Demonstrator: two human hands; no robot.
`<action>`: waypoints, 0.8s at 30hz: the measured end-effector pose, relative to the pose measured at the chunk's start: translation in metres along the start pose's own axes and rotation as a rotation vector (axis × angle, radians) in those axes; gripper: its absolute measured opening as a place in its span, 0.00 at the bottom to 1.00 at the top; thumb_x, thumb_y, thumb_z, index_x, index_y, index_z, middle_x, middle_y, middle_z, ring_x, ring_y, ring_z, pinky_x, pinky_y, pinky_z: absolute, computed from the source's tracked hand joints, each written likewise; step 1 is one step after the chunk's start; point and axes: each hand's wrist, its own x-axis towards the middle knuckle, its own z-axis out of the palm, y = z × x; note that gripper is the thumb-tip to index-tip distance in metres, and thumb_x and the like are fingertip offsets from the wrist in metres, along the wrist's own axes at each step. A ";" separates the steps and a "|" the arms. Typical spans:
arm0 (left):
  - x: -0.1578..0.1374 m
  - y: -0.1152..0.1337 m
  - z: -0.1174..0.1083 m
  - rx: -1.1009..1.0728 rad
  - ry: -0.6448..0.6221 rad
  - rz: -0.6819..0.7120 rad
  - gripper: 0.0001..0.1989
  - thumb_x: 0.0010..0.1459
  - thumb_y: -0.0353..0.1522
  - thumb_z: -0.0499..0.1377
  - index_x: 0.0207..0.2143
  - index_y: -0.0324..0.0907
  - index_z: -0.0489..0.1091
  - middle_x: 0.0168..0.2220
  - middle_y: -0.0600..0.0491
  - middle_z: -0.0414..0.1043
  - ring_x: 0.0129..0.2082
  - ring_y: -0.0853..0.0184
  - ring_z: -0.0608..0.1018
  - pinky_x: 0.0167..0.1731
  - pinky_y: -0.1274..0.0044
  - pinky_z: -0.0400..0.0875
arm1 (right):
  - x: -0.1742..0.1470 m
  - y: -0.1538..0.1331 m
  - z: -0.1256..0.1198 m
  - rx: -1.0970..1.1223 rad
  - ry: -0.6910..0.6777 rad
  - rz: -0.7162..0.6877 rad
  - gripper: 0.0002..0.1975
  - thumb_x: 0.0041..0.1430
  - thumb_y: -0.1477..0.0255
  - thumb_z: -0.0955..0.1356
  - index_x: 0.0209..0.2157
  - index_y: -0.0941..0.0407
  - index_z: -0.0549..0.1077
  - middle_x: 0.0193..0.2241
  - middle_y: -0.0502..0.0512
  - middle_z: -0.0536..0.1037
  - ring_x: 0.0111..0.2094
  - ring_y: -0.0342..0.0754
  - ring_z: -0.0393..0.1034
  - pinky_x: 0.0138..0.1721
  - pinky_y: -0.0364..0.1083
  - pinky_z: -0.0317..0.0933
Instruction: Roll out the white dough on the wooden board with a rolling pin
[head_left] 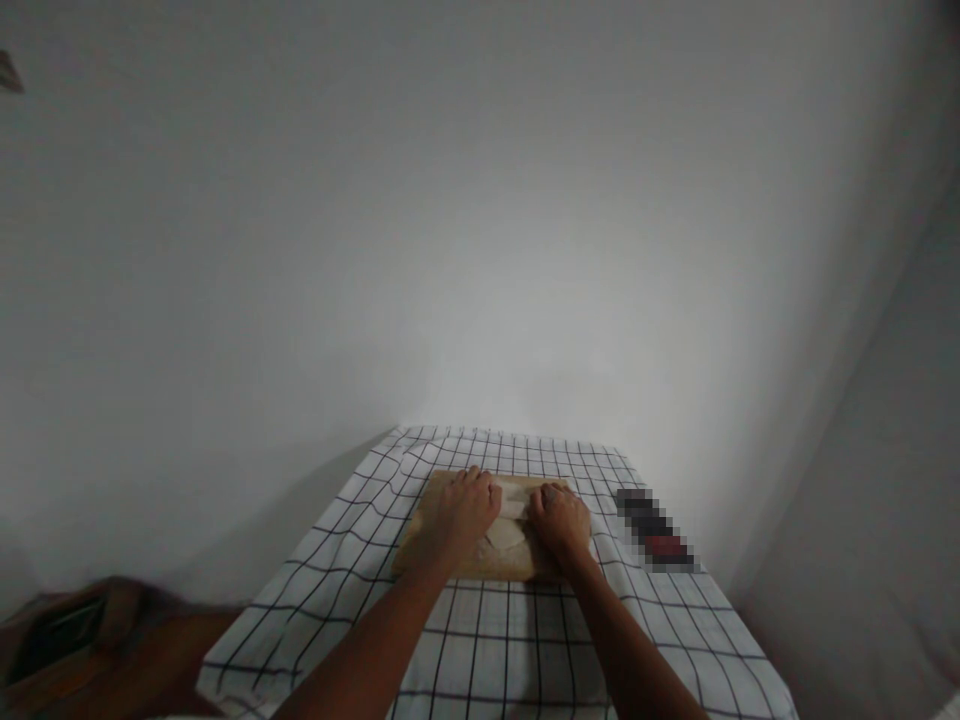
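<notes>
A wooden board (465, 568) lies on the cloth-covered table, with pale, flattened dough (505, 536) on its middle. Across the dough runs a pale rolling pin (514, 503), of which only the middle stretch shows. My left hand (471, 500) is closed over the pin's left end, knuckles up. On the right end, my right hand (561, 515) is wrapped in the same way. Both hands hide the ends of the pin and part of the board.
A white tablecloth (472, 650) with dark grid lines covers the table. To the right of the board lies a pixelated dark and red object (656, 530). A pale wall (480, 250) rises behind the table. Brown furniture (75, 640) stands low at the left.
</notes>
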 end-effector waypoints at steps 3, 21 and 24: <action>0.000 0.000 -0.001 0.004 -0.001 -0.003 0.11 0.66 0.31 0.50 0.38 0.42 0.73 0.41 0.43 0.74 0.43 0.57 0.73 0.40 0.67 0.64 | 0.000 -0.001 -0.002 -0.003 -0.020 0.007 0.17 0.70 0.66 0.59 0.36 0.56 0.77 0.39 0.59 0.80 0.42 0.52 0.74 0.41 0.46 0.59; 0.001 0.000 0.001 0.005 -0.001 -0.022 0.13 0.66 0.33 0.49 0.38 0.42 0.74 0.41 0.46 0.74 0.45 0.58 0.74 0.41 0.69 0.64 | 0.000 0.000 -0.002 0.016 -0.008 0.001 0.18 0.70 0.66 0.59 0.36 0.55 0.77 0.39 0.58 0.80 0.44 0.51 0.73 0.42 0.46 0.59; 0.001 0.001 0.000 0.001 -0.001 -0.006 0.13 0.66 0.34 0.49 0.38 0.42 0.74 0.42 0.47 0.75 0.45 0.58 0.74 0.42 0.69 0.64 | 0.000 0.000 -0.003 0.018 -0.024 0.004 0.18 0.70 0.65 0.58 0.36 0.55 0.77 0.40 0.59 0.80 0.45 0.51 0.73 0.42 0.46 0.59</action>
